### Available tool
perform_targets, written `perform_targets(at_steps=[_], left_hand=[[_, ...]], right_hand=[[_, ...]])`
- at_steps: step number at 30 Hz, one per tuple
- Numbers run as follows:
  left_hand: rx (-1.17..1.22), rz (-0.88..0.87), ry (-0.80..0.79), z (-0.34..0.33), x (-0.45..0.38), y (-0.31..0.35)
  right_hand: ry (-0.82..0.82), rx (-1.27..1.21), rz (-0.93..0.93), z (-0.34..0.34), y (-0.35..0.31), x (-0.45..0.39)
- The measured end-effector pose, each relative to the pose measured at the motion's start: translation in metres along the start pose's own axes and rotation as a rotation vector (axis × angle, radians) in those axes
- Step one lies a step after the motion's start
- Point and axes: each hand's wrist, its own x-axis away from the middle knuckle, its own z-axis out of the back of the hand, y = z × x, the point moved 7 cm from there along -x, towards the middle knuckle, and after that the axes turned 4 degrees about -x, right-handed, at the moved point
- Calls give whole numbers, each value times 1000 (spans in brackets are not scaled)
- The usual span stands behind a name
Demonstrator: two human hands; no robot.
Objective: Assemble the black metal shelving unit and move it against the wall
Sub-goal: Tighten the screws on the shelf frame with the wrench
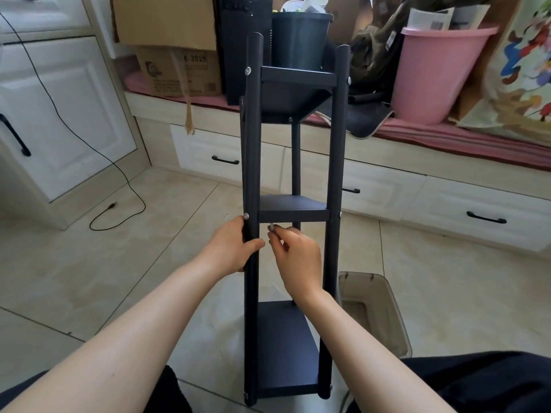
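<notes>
The black metal shelving unit (335, 162) lies tilted in front of me, its near end between my knees and its far end toward the window bench. It has three shelves between round posts, with silver screw heads at the joints. My left hand (235, 244) grips the left post just below the middle shelf (293, 210). My right hand (293, 254) pinches a small silver tool or screw (272, 226) just under the front edge of that middle shelf, between the two front posts.
A translucent plastic bin (375, 314) stands on the tiled floor right of the unit. Behind it runs a bench with white drawers (384, 192), holding cardboard boxes (179, 70), a dark bucket (299, 40) and a pink bucket (432, 73). A black cable (119, 204) lies at the left.
</notes>
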Motion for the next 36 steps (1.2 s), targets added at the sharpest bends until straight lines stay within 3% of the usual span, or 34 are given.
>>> perform_targets(at_steps=[6, 17, 26, 36], left_hand=[[-19, -16, 3, 0, -2, -1], [-3, -40, 10, 0, -12, -6], [-21, -51, 22, 1, -16, -8], [0, -41, 23, 2, -14, -4]], right_hand=[[158, -51, 74, -4, -1, 5], [248, -199, 60, -20, 9, -1], [258, -249, 70, -28, 13, -6], [61, -324, -66, -34, 19, -1]])
